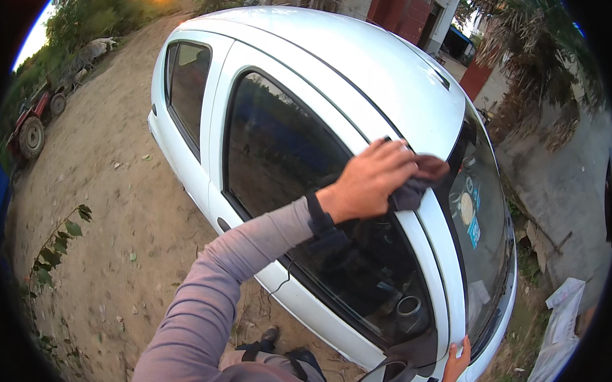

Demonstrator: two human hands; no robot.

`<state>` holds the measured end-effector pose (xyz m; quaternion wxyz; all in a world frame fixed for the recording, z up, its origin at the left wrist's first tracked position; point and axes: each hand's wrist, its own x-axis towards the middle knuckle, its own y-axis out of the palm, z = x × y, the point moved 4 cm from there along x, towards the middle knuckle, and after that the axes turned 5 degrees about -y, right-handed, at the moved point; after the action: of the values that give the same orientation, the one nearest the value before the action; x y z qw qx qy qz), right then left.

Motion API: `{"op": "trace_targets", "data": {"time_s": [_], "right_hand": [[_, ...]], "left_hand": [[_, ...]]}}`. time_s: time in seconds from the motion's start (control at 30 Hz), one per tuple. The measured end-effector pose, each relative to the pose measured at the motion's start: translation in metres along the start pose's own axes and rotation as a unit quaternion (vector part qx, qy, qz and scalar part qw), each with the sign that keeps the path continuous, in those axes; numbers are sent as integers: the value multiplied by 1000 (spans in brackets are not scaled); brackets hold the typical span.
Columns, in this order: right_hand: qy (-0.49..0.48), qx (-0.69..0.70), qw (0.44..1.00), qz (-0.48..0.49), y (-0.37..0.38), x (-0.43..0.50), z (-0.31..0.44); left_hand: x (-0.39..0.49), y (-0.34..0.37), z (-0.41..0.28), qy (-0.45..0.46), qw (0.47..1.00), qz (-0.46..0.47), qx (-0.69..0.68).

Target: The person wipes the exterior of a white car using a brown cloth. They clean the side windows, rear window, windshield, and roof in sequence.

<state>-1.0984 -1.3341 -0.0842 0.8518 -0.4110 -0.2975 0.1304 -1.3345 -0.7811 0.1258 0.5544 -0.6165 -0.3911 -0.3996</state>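
My left hand (374, 181), reaching across from the left with a dark band at its wrist, holds a bunched dark cloth (412, 192). The cloth lies against the roof edge of a white car (300, 54), above the side windows and near the top of the windshield (479, 222). At the lower right, my right hand (458, 359) rests on the white pillar beside the windshield's lower corner, and I see no object in it. Its fingers are partly spread. A black side mirror (388, 376) sits just left of that hand. Stickers (473, 207) show on the windshield.
Bare dirt ground (99, 184) lies beside the car, with a leafy stem (56, 243) rising at the left. A red vehicle with large wheels (32, 131) stands farther back. A palm tree (530, 72) and a pale sheet (556, 331) are at the right. A thin cable (282, 281) hangs by the door.
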Motion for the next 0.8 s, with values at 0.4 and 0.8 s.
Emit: {"op": "trace_targets", "data": {"time_s": [0.4,0.8], "right_hand": [[14,14,999,-25,6,-11,17],[27,-40,999,19,-1,-11,28]], "left_hand": [[25,-87,169,-268,952,-3,148],[6,-13,16,-59,986,102,116]]}}
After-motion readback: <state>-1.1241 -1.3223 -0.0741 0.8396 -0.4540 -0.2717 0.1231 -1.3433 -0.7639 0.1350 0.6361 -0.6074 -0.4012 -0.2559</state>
